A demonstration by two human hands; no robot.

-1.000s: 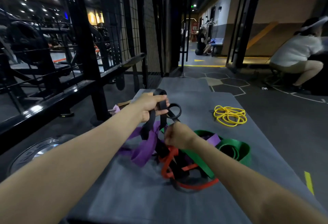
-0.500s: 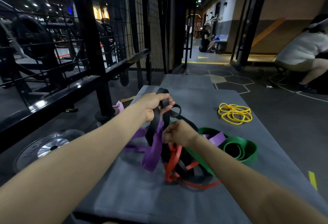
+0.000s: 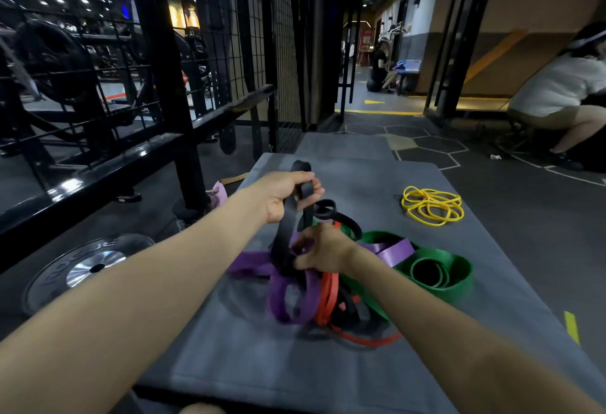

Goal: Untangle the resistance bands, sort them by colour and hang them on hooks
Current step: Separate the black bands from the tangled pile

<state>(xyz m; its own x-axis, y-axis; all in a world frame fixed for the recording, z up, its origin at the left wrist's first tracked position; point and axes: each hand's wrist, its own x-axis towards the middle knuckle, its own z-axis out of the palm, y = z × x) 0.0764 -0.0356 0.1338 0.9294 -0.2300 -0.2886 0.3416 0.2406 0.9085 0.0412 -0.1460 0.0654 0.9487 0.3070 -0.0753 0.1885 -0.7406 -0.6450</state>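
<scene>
**Two hands pull at a black band in a tangled pile**

There are no boxes or bins here. The bands lie loose on a grey mat (image 3: 328, 364) on the floor.

The left hand (image 3: 282, 192) is lifted above the pile. Its fingers (image 3: 313, 188) are curled tight round a black band (image 3: 283, 243). The band loops up over the hand and hangs down in two flat strips, so its long side runs up and down, leaning a bit to the left at the bottom. Its low end goes into the pile.

The right hand (image 3: 323, 253) is lower, just under the left one, right on top of the pile. Its fingers are bent and seem to pinch a purple band (image 3: 292, 295) next to the black one, but this part is blurry and I cannot tell for sure.

The pile sits near the middle of the mat. In it are the purple band, a red band (image 3: 331, 295), more black loops and a green band (image 3: 439, 272). The green one is rolled in a coil at the right side of the pile. A heap of thin yellow bands (image 3: 432, 205) lies apart, farther back on the right.

The mat has open room in front of the pile and behind it. Its left edge is near a black metal rack (image 3: 177, 92). A round weight plate (image 3: 82, 271) lies flat on the floor to the left of the mat. A person in a white top (image 3: 564, 85) squats far off on the right.
</scene>
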